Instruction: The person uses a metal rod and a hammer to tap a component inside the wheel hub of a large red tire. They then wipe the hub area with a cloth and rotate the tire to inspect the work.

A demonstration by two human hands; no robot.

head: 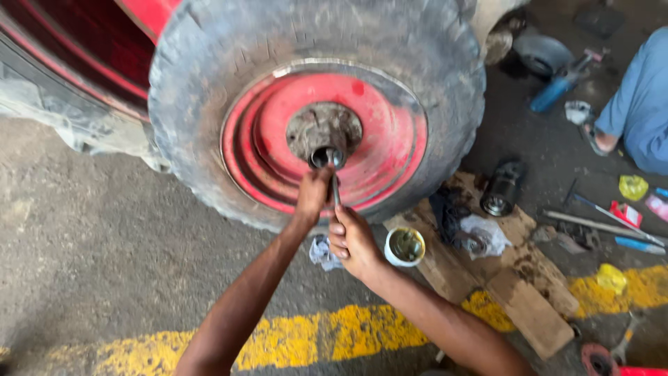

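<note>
The left hand has its fingers curled tight around the upper part of a thin grey metal rod, just under the greasy hub opening in the red steel rim of a big, dusty black tyre. The right hand grips the rod's lower end, fingers closed. A small white tub of yellowish grease sits just beside it on worn wooden boards. Rough concrete floor, a painted yellow line, scattered tools, another person's blue sleeve.
</note>
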